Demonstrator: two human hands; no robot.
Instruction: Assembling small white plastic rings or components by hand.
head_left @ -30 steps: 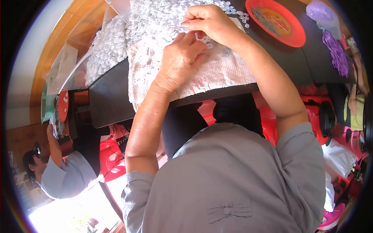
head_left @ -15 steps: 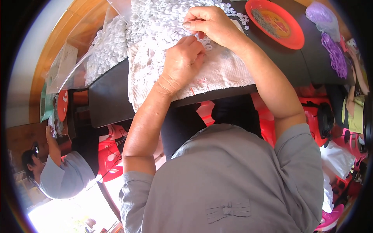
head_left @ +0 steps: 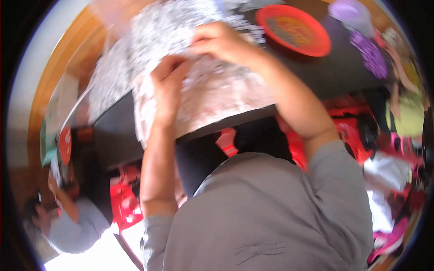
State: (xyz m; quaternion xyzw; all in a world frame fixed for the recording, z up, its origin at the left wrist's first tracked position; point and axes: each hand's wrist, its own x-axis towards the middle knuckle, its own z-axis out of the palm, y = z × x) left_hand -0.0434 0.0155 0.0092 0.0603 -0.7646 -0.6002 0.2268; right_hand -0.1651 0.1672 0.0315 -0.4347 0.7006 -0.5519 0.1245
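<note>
Over a heap of small white plastic pieces (head_left: 156,29) on a pale cloth (head_left: 226,97), both my hands work close together. My left hand (head_left: 168,81) has its fingers curled, with thumb and forefinger drawn toward each other. A little farther and to the right, my right hand (head_left: 219,43) is bent inward, its fingertips pinched over the pieces. Motion smears the picture, so whatever sits between the fingertips of either hand is too small and blurred to name.
A red plate (head_left: 294,31) holding small grey bits stands beyond my right forearm on the dark table (head_left: 325,67). Purple linked strands (head_left: 368,54) and a purple bag (head_left: 350,13) lie farther right. Other people sit at left (head_left: 74,226) and right (head_left: 407,113).
The whole view has shifted and blurred, with the table contents sliding left. My left hand has turned, its thumb and forefinger now showing; my right hand stays bent over the white pieces.
</note>
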